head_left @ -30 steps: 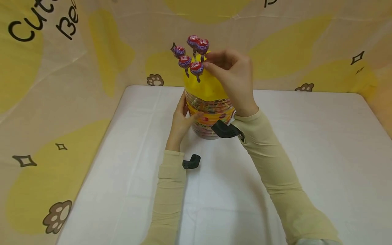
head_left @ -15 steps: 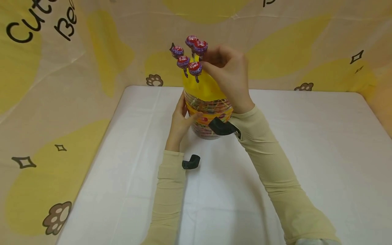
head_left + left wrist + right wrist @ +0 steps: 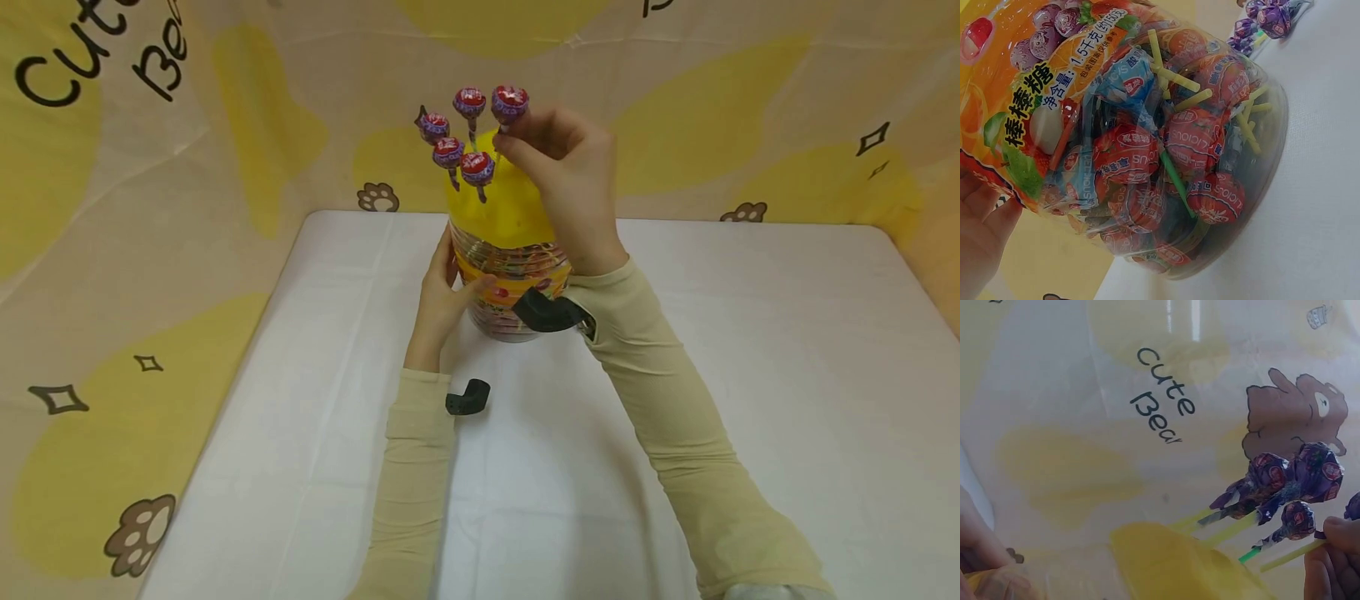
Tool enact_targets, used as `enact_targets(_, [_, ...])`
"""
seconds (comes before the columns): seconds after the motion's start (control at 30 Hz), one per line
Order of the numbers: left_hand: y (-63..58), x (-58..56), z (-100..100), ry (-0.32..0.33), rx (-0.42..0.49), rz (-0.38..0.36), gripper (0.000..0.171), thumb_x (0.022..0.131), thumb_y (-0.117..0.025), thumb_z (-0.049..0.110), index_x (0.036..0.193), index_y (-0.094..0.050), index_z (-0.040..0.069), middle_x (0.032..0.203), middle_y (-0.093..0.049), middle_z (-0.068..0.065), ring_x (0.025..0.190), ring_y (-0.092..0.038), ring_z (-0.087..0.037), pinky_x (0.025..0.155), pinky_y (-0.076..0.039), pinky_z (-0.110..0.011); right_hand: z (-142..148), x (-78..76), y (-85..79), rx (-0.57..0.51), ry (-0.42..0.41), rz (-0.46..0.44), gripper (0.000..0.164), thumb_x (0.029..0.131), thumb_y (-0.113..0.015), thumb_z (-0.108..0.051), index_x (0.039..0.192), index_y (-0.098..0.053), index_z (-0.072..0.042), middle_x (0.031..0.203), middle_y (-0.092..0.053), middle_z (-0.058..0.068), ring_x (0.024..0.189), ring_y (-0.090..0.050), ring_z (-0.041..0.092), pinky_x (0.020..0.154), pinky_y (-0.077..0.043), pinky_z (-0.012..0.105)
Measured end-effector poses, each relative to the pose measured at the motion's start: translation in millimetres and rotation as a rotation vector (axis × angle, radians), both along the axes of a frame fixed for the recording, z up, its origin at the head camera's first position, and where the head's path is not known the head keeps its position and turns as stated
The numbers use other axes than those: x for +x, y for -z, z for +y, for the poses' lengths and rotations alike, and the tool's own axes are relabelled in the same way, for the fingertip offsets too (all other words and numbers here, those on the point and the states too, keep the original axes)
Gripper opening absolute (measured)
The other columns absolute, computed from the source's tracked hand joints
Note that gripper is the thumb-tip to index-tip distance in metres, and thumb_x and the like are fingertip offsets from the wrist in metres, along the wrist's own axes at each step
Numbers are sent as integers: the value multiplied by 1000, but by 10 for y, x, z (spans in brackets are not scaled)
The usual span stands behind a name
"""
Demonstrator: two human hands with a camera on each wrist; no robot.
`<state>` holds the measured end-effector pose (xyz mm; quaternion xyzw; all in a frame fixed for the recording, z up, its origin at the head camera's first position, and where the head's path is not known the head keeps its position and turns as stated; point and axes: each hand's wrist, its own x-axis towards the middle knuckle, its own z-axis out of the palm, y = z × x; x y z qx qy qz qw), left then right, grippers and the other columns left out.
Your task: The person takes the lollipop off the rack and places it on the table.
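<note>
A clear plastic candy jar (image 3: pixel 513 321) with a yellow lid (image 3: pixel 498 217) stands on the table. My left hand (image 3: pixel 441 300) grips its left side, the thumb across the orange label. Wrapped lollipops (image 3: pixel 1191 137) fill the jar in the left wrist view. Several purple-and-red lollipops (image 3: pixel 477 167) stick up from the lid. Between thumb and fingertips my right hand (image 3: pixel 576 187) pinches the pale stick (image 3: pixel 1291 556) of one lollipop (image 3: pixel 510 104), its head up, above the lid's right side.
A white-covered table (image 3: pixel 337 417) runs up to a yellow patterned cloth backdrop (image 3: pixel 690 125). Purple-wrapped lollipops (image 3: pixel 1272 17) show beyond the jar in the left wrist view. Black camera mounts (image 3: pixel 468 397) sit on both wrists, the right one overlapping the jar.
The lollipop in my right hand first shifts slightly left, then up and right, apart from the lollipop behind it. My left hand and the jar stay put.
</note>
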<state>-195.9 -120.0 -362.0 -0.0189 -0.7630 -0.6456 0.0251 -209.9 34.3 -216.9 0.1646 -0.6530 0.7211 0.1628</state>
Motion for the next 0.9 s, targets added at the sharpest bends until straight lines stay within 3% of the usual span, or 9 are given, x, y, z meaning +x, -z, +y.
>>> enact_targets(0.27, [28, 4, -1, 11, 24, 40, 86, 87, -69, 23, 153, -15, 18, 156, -21, 0, 140, -24, -16, 114, -23, -36, 93, 1, 9, -154, -80, -53, 8, 80, -71, 4, 87, -69, 1, 87, -65, 9, 81, -59, 23, 79, -53, 30])
enact_targets(0.47, [24, 2, -7, 19, 30, 66, 86, 87, -69, 24, 153, -15, 17, 156, -21, -1, 140, -24, -15, 114, -23, -32, 188, 50, 37, -158, -120, -76, 8, 80, -70, 4, 87, -69, 1, 88, -65, 11, 84, -60, 25, 78, -55, 29])
enact_targets(0.73, [19, 11, -13, 29, 54, 101, 103, 73, -70, 53, 152, -16, 16, 156, -21, -2, 140, -24, -16, 114, -22, -37, 368, 175, 128, -166, -137, -112, 10, 80, -70, 6, 88, -70, 0, 89, -65, 11, 87, -58, 25, 85, -52, 29])
enact_targets(0.9, [14, 9, -13, 26, 47, 86, 91, 82, -71, 36, 152, -16, 16, 156, -21, -2, 140, -23, -15, 114, -22, -34, 523, 273, 238, -177, -127, -122, 10, 79, -70, 7, 88, -71, 1, 87, -66, 11, 84, -59, 25, 85, -52, 29])
